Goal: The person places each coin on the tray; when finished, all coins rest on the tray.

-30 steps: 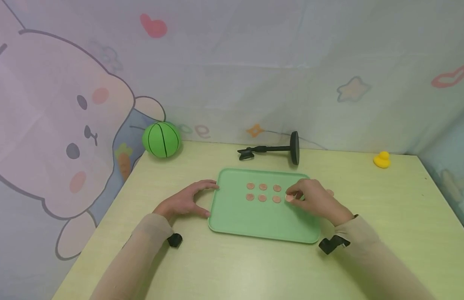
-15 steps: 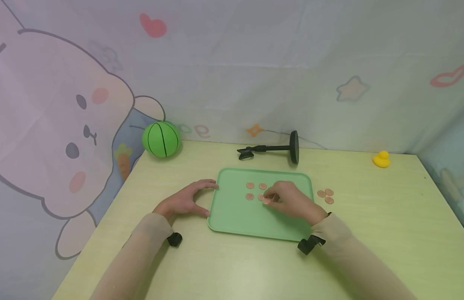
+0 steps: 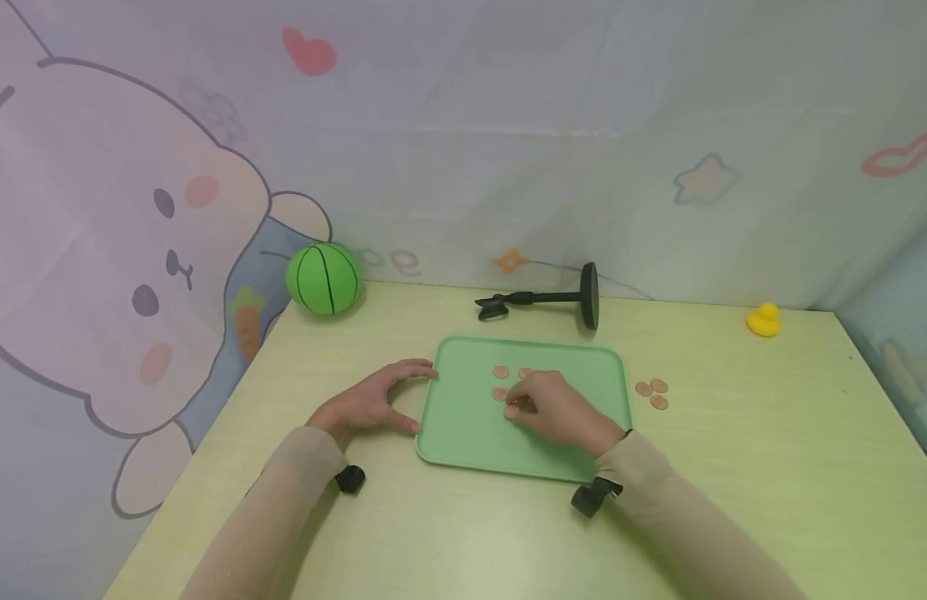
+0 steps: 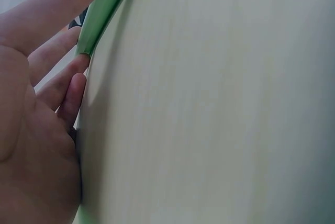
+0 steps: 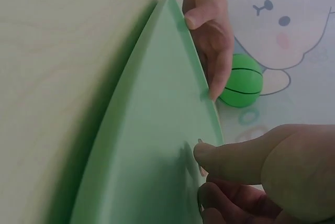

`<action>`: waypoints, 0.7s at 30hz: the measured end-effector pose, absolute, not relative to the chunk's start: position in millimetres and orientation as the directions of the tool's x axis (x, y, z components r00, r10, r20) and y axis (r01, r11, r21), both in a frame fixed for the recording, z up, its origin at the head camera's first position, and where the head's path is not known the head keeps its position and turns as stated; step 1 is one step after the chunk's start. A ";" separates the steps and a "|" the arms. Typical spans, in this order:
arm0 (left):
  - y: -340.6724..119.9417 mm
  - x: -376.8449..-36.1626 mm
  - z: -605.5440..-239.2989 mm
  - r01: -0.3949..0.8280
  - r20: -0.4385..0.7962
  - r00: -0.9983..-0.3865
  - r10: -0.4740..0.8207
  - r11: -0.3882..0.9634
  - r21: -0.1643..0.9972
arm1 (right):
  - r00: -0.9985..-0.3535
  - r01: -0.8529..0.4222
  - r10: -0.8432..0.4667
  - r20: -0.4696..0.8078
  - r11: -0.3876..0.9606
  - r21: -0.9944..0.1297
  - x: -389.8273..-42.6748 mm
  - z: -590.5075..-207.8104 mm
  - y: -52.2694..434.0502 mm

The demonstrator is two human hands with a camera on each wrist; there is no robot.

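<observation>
1. My right hand [image 3: 557,408] sits over the green tray [image 3: 463,433], fingertips curled together and pinching a coin [image 3: 512,410] just under them.
2. Other coins on the tray [image 3: 500,372] lie just beyond the fingertips; three loose coins [image 3: 653,393] rest on the table [image 3: 771,467], well off to the wrist side of that hand.
3. My left hand [image 3: 373,402] brackets the tray's left edge, thumb and forefinger spread apart and touching the rim, not clamped.
4. I judge the coin light, stiff, thin and slick: it should slide on the smooth tray, so take it by the rim between thumb and fingertip.
5. The coin is round, with no long axis; it looks to lie flat. The tray's long side runs across, from one hand toward the other.
</observation>
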State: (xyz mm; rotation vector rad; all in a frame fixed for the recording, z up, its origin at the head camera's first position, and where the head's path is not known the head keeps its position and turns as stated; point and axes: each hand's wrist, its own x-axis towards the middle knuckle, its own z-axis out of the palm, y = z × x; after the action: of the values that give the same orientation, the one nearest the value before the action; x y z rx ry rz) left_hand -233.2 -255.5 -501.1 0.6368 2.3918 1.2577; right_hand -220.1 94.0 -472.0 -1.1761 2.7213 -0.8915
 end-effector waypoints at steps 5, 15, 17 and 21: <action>-254.8 -232.3 -500.7 0.218 -0.108 -0.835 0.540 0.505 0.835 | -0.717 -0.651 -0.677 0.168 0.562 -0.511 -217.9 -475.6 90.6; -256.2 -233.8 -501.6 0.224 -0.113 -0.836 0.537 0.521 0.824 | -0.737 -0.616 -0.660 0.149 0.562 -0.552 -215.4 -478.8 89.8; -256.3 -234.0 -501.8 0.231 -0.106 -0.833 0.543 0.515 0.825 | -0.740 -0.608 -0.657 0.142 0.563 -0.560 -215.2 -478.9 89.9; -256.6 -234.4 -502.7 0.239 -0.097 -0.831 0.548 0.509 0.827 | -0.745 -0.598 -0.654 0.130 0.569 -0.564 -214.5 -478.7 89.9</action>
State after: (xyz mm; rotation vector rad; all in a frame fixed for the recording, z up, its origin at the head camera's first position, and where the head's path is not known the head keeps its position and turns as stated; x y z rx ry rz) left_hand -234.4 -256.6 -502.7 0.6545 2.4085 1.2418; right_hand -214.5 89.9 -478.7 -1.0795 2.6991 -0.9163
